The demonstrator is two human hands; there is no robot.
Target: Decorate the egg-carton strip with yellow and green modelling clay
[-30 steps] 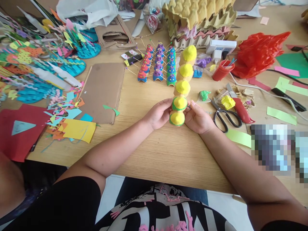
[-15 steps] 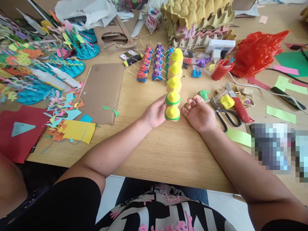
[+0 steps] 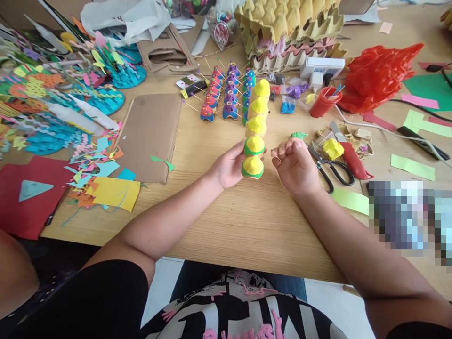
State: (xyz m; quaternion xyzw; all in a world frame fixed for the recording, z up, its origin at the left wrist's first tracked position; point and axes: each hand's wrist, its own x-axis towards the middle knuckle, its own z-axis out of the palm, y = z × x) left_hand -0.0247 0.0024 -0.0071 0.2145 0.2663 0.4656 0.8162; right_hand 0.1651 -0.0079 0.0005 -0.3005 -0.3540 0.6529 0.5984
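My left hand (image 3: 231,165) is closed round the near end of an egg-carton strip (image 3: 251,154), which points away from me. Its row of bumps is topped with yellow modelling clay, and green clay bands ring the two nearest bumps. Just right of the strip and apart from it, my right hand (image 3: 294,165) has its fingers curled in towards the thumb. A speck of green shows at one fingertip; whatever the fingers pinch is too small to make out. Beyond that hand lies a lump of green clay (image 3: 299,135), partly hidden, with yellow clay (image 3: 333,149) to its right.
Black-handled scissors (image 3: 335,172) and a red utility knife (image 3: 353,157) lie at right. Painted egg-carton caterpillars (image 3: 231,92) stand beyond the strip. A cardboard sheet (image 3: 148,136) and paper scraps are at left. Behind are stacked egg trays (image 3: 289,23), a red cup (image 3: 326,102) and a red bag (image 3: 379,77).
My right hand has drawn slightly right, away from the strip, its fingers curling more and covering part of the green clay lump. The strip's far end has tipped a little lower in view.
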